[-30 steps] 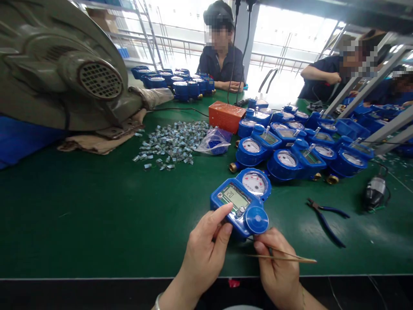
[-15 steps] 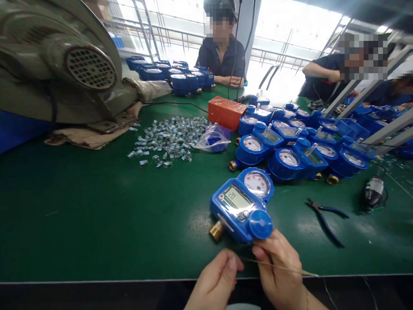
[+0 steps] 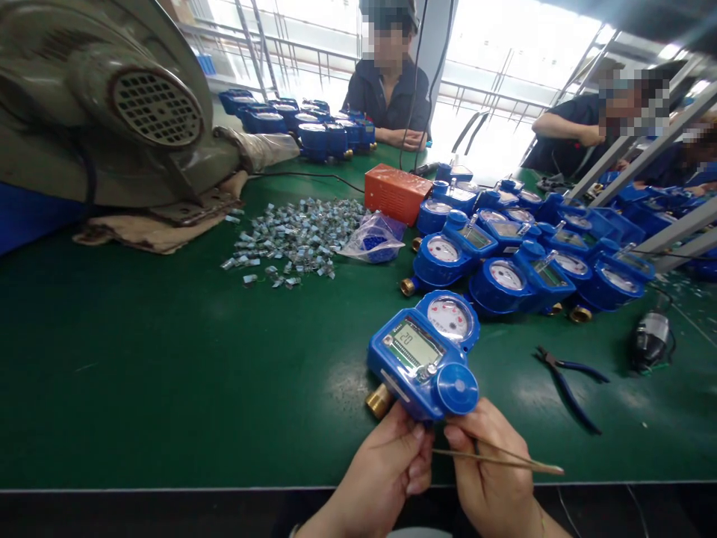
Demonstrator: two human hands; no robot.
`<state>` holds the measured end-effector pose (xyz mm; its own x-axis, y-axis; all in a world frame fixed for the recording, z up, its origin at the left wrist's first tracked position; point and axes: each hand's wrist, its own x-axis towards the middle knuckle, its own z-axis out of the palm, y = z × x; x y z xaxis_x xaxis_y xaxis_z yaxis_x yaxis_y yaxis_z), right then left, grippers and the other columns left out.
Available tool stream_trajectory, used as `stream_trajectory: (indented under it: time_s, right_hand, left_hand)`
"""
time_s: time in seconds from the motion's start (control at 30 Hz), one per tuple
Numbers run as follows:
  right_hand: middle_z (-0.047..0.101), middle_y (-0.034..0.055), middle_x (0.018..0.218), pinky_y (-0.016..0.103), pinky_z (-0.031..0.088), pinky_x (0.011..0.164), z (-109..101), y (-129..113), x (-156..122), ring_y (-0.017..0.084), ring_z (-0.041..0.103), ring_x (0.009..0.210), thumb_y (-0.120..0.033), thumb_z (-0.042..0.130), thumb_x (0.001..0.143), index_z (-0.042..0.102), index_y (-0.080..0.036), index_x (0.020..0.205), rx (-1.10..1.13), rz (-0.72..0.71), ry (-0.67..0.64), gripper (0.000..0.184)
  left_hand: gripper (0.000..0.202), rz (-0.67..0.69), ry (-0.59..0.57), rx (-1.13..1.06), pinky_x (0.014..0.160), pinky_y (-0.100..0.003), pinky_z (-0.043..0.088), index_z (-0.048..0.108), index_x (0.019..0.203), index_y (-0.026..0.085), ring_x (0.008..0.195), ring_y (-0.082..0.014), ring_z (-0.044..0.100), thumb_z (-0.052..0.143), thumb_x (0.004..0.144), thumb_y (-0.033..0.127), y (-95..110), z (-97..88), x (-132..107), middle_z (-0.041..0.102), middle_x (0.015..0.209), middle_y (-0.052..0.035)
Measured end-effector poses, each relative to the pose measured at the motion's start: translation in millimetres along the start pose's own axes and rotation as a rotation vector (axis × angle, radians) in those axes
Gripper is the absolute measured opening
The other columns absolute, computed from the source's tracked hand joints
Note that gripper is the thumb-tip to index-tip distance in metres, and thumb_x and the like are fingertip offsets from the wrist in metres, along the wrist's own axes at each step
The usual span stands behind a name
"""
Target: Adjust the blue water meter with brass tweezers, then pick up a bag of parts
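A blue water meter (image 3: 411,373) with a round dial and a small display reading 20 lies tilted on the green table before me. My left hand (image 3: 386,463) is against its near lower edge, beside the brass pipe end (image 3: 379,401). Its thumb and fingers are pinched together; what is between them is hidden. My right hand (image 3: 496,463) is closed round brass-coloured tweezers (image 3: 538,466), whose joined end points right. The right fingertips are at the meter's near edge, just below its round blue cap (image 3: 457,388).
More blue meters (image 3: 504,280) crowd the right, with cutting pliers (image 3: 565,385) and a black-and-silver tool (image 3: 651,340) nearer. Small clear-and-blue tags (image 3: 296,235), a plastic bag (image 3: 374,240) and an orange box (image 3: 396,193) lie behind. A blower (image 3: 101,112) stands left. Co-workers sit across.
My left hand has moved up and right to the meter's lower edge, its fingers now pinched there. The tweezers in my right hand show more clearly, turned slightly. The meter has barely shifted.
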<state>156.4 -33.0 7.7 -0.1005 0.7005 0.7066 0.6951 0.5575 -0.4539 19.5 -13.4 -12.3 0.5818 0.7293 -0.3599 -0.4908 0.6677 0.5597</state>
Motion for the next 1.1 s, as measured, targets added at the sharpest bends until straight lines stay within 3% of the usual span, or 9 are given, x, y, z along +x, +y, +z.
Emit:
stream_trajectory:
  time_s: [0.23, 0.43, 0.5, 0.67, 0.8, 1.0, 1.1]
  right_hand:
    - [0.065, 0.0085, 0.083, 0.031, 0.049, 0.072, -4, -4, 5, 0.018, 0.061, 0.079, -0.006, 0.047, 0.085, 0.056, -0.013, 0.096, -0.061, -0.050, -0.051, 0.016]
    - [0.061, 0.0053, 0.073, 0.027, 0.044, 0.062, -3, -6, 2, 0.016, 0.057, 0.069, -0.008, 0.046, 0.086, 0.055, -0.014, 0.090, -0.044, 0.014, -0.075, 0.012]
    - [0.060, 0.0039, 0.074, 0.025, 0.043, 0.062, -3, -5, 0, 0.014, 0.056, 0.068, -0.010, 0.045, 0.087, 0.055, -0.016, 0.087, 0.001, 0.091, -0.086, 0.011]
    - [0.052, -0.0010, 0.066, 0.021, 0.042, 0.059, -6, 2, -5, 0.011, 0.052, 0.065, -0.022, 0.046, 0.091, 0.052, -0.017, 0.072, 0.281, 0.498, -0.116, 0.020]
    - [0.049, -0.0010, 0.065, 0.021, 0.039, 0.054, -8, 13, -6, 0.010, 0.045, 0.058, -0.032, 0.047, 0.090, 0.052, -0.015, 0.068, 0.425, 0.678, -0.139, 0.028]
    - [0.046, -0.0020, 0.060, 0.019, 0.038, 0.051, -4, 18, -6, 0.009, 0.043, 0.054, -0.036, 0.049, 0.089, 0.049, -0.015, 0.063, 0.612, 0.728, -0.192, 0.033]
    - [0.050, -0.0016, 0.061, 0.019, 0.040, 0.050, -3, 9, -6, 0.009, 0.047, 0.055, -0.028, 0.045, 0.091, 0.052, -0.016, 0.068, 0.621, 0.645, -0.149, 0.027]
  left_hand:
    - [0.022, 0.055, -0.065, 0.058, 0.047, -0.018, 0.019, 0.054, 0.103, 0.014, 0.052, -0.0044, 0.024, 0.053, 0.086, 0.028, -1, -5.6, 2, 0.038, 0.068, 0.0017]
    - [0.025, 0.080, -0.097, 0.124, 0.049, -0.018, 0.021, 0.054, 0.108, 0.017, 0.059, -0.0062, 0.028, 0.052, 0.087, 0.031, -2, -4.7, 2, 0.042, 0.078, -0.0017]
    - [0.024, 0.096, -0.098, 0.143, 0.049, -0.019, 0.021, 0.054, 0.108, 0.017, 0.059, -0.0063, 0.028, 0.052, 0.087, 0.030, -2, -4.1, 2, 0.042, 0.079, -0.0015]
    - [0.018, 0.093, -0.057, 0.189, 0.050, -0.022, 0.021, 0.053, 0.101, 0.016, 0.059, -0.0073, 0.032, 0.048, 0.088, 0.028, -3, -0.4, 3, 0.044, 0.075, -0.0012]
    - [0.018, 0.094, -0.022, 0.251, 0.052, -0.024, 0.022, 0.050, 0.101, 0.015, 0.056, -0.0073, 0.030, 0.045, 0.089, 0.028, -4, 3.7, 4, 0.047, 0.075, -0.0015]
    - [0.024, 0.113, -0.020, 0.261, 0.051, -0.024, 0.020, 0.049, 0.106, 0.018, 0.057, -0.0083, 0.028, 0.044, 0.090, 0.034, -7, 4.8, 5, 0.042, 0.074, 0.0000]
    - [0.027, 0.093, -0.006, 0.254, 0.052, -0.024, 0.021, 0.047, 0.112, 0.020, 0.060, -0.0089, 0.030, 0.045, 0.089, 0.034, -8, 6.0, 4, 0.040, 0.076, -0.0001]
